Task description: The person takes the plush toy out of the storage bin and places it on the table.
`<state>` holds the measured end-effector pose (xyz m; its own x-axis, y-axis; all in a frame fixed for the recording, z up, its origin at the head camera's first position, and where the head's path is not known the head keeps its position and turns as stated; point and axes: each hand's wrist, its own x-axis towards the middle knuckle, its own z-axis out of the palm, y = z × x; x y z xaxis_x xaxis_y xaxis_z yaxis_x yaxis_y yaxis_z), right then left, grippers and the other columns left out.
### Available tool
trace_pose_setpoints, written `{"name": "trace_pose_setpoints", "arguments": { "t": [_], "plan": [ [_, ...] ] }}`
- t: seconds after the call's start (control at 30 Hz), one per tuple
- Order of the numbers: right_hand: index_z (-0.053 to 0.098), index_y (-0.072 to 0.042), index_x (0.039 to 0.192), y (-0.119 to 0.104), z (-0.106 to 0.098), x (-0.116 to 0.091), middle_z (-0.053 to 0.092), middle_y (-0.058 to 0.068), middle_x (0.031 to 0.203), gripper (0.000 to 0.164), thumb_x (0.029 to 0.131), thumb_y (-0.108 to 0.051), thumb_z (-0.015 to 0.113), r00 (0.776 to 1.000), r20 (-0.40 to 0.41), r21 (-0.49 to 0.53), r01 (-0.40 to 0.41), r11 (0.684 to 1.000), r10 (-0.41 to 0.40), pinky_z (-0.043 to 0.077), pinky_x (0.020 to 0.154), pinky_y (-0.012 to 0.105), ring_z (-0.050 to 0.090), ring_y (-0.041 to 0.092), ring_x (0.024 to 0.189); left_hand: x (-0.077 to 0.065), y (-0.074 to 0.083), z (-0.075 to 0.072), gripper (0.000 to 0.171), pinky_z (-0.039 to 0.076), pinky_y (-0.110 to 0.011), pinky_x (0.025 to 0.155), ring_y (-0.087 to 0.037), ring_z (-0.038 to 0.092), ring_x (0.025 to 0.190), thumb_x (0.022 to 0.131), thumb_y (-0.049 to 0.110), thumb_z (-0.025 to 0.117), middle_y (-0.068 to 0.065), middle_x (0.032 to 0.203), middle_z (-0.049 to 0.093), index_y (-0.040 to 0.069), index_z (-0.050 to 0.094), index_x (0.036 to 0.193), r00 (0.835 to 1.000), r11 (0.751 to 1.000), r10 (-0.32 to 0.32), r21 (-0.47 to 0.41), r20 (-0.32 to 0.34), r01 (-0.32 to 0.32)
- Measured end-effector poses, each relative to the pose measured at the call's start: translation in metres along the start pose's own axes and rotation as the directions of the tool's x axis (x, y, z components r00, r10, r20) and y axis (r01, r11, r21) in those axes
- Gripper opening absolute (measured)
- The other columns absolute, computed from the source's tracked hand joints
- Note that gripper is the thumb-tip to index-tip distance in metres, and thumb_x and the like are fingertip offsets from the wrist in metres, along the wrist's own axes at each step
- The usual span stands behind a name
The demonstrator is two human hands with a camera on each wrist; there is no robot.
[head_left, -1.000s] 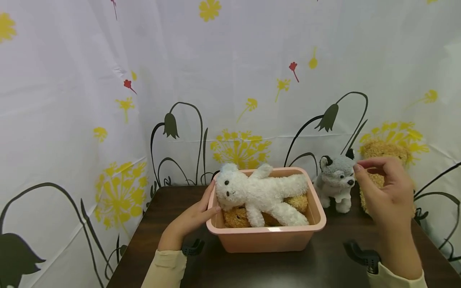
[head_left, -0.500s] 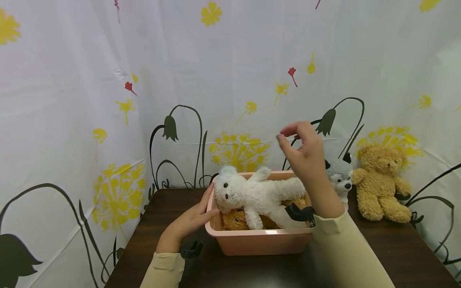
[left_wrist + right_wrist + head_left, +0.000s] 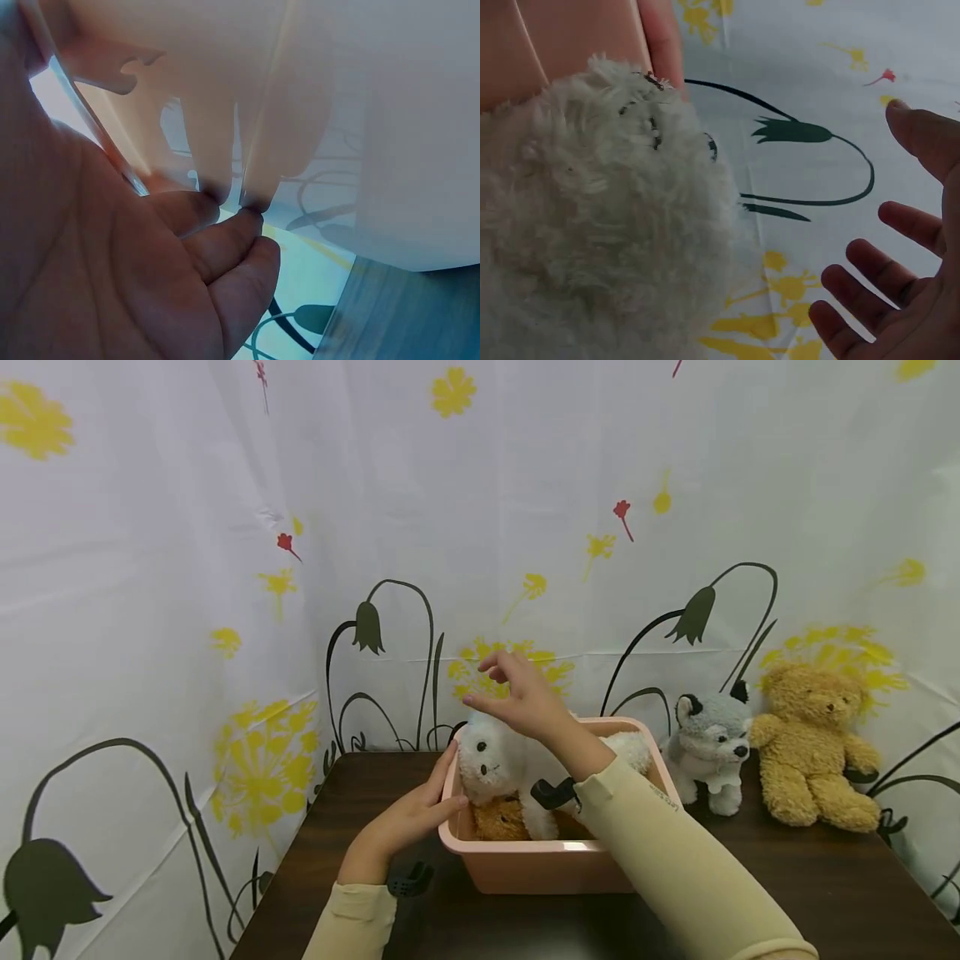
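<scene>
My left hand [image 3: 408, 818] grips the left rim of a pink plastic basin [image 3: 555, 868]. Its thumb lies over the rim, and its fingertips [image 3: 251, 217] touch the outer wall in the left wrist view. A white plush bear [image 3: 491, 760] lies on its back in the basin, over a brown plush toy [image 3: 501, 820] that shows only in part. Above the white bear hovers my right hand [image 3: 528, 697], thumb and fingers spread apart and holding nothing. Its forearm hides much of the bear's body. White fur [image 3: 607, 202] fills the left of the right wrist view, apart from the fingers.
Right of the basin, a grey-and-white plush husky [image 3: 712, 747] stands on the dark wooden table [image 3: 795, 893]. A tan teddy bear [image 3: 813, 752] sits beside it. Behind the table hangs a white flower-print curtain [image 3: 525, 510].
My right hand has moved left from beside the husky to above the white bear's head, and its fingers have spread. The left hand stays on the basin's rim.
</scene>
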<state>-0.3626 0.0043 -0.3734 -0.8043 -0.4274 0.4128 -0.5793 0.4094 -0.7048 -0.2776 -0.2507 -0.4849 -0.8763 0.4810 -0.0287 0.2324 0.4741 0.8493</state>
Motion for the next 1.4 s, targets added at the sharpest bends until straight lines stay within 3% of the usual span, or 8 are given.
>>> {"name": "trace_pose_setpoints", "arguments": {
  "t": [0.17, 0.33, 0.43, 0.57, 0.67, 0.87, 1.23, 1.4],
  "plan": [
    [0.052, -0.027, 0.155, 0.013, 0.011, -0.005, 0.049, 0.014, 0.157, 0.074, 0.094, -0.059, 0.081, 0.978, 0.198, -0.105, -0.042, 0.994, 0.062, 0.051, 0.113, 0.059, 0.054, 0.033, 0.144, 0.001, 0.003, 0.001, 0.093, 0.038, -0.072, 0.122, -0.049, 0.034, 0.161, 0.111, 0.046, 0.056, -0.016, 0.184, 0.012, 0.041, -0.012, 0.175, 1.000, 1.000, 0.001, 0.017, -0.019, 0.000],
    [0.035, -0.028, 0.170, 0.021, 0.016, -0.010, 0.038, 0.017, 0.164, 0.104, 0.087, -0.055, 0.091, 0.906, 0.416, -0.217, 0.020, 0.976, 0.074, 0.047, 0.118, 0.057, 0.048, 0.035, 0.146, 0.000, 0.002, 0.001, 0.093, 0.037, -0.071, 0.123, -0.049, 0.033, 0.162, 0.112, 0.044, 0.055, -0.016, 0.184, 0.009, 0.040, -0.015, 0.174, 1.000, 1.000, -0.006, 0.014, 0.002, 0.006],
    [0.029, -0.026, 0.173, 0.023, 0.016, -0.012, 0.036, 0.018, 0.164, 0.122, 0.076, -0.049, 0.100, 0.869, 0.491, -0.274, 0.096, 0.957, 0.053, 0.044, 0.121, 0.055, 0.044, 0.036, 0.149, 0.000, 0.002, 0.000, 0.093, 0.035, -0.070, 0.124, -0.048, 0.033, 0.162, 0.112, 0.046, 0.055, -0.015, 0.184, 0.010, 0.042, -0.014, 0.174, 1.000, 1.000, 0.001, 0.020, -0.002, -0.001],
    [0.023, -0.028, 0.175, 0.022, 0.015, -0.015, 0.026, 0.021, 0.174, 0.134, 0.070, -0.045, 0.104, 0.846, 0.525, -0.392, 0.146, 0.908, 0.091, 0.040, 0.125, 0.058, 0.034, 0.040, 0.160, 0.003, 0.003, -0.002, 0.094, 0.035, -0.071, 0.124, -0.047, 0.032, 0.163, 0.111, 0.050, 0.056, -0.012, 0.185, 0.008, 0.043, -0.014, 0.174, 1.000, 1.000, 0.015, 0.011, -0.004, -0.015],
    [0.024, -0.030, 0.175, 0.022, 0.016, -0.018, 0.023, 0.021, 0.176, 0.131, 0.072, -0.041, 0.104, 0.846, 0.518, -0.460, 0.152, 0.875, 0.125, 0.041, 0.124, 0.060, 0.033, 0.042, 0.161, 0.005, 0.003, -0.001, 0.095, 0.036, -0.069, 0.124, -0.046, 0.031, 0.163, 0.110, 0.051, 0.057, -0.010, 0.185, 0.006, 0.043, -0.013, 0.174, 1.000, 1.000, 0.015, -0.005, 0.000, -0.015],
    [0.039, -0.024, 0.167, 0.026, 0.021, -0.019, 0.044, 0.014, 0.158, 0.107, 0.080, -0.036, 0.100, 0.861, 0.505, -0.495, 0.226, 0.839, 0.065, 0.050, 0.116, 0.052, 0.051, 0.034, 0.142, 0.003, 0.001, 0.001, 0.095, 0.035, -0.069, 0.125, -0.046, 0.028, 0.164, 0.112, 0.046, 0.056, -0.013, 0.185, 0.005, 0.038, -0.014, 0.175, 1.000, 1.000, 0.003, -0.014, 0.004, -0.003],
    [0.044, -0.017, 0.164, 0.028, 0.017, -0.011, 0.051, 0.011, 0.147, 0.101, 0.081, -0.029, 0.100, 0.860, 0.509, -0.412, 0.225, 0.883, 0.019, 0.054, 0.110, 0.047, 0.057, 0.030, 0.130, 0.005, -0.002, -0.003, 0.095, 0.031, -0.068, 0.127, -0.044, 0.020, 0.167, 0.112, 0.044, 0.056, -0.012, 0.185, 0.001, 0.039, -0.015, 0.174, 0.999, 0.999, 0.041, -0.025, 0.012, -0.041],
    [0.049, -0.017, 0.159, 0.027, 0.014, -0.013, 0.054, 0.011, 0.145, 0.093, 0.080, -0.026, 0.099, 0.879, 0.475, -0.362, 0.224, 0.905, -0.028, 0.055, 0.110, 0.048, 0.061, 0.030, 0.130, 0.004, -0.003, 0.000, 0.095, 0.029, -0.070, 0.128, -0.045, 0.019, 0.167, 0.112, 0.044, 0.057, -0.012, 0.185, 0.002, 0.041, -0.015, 0.174, 0.999, 0.999, 0.041, -0.020, 0.010, -0.040]
  ]
}}
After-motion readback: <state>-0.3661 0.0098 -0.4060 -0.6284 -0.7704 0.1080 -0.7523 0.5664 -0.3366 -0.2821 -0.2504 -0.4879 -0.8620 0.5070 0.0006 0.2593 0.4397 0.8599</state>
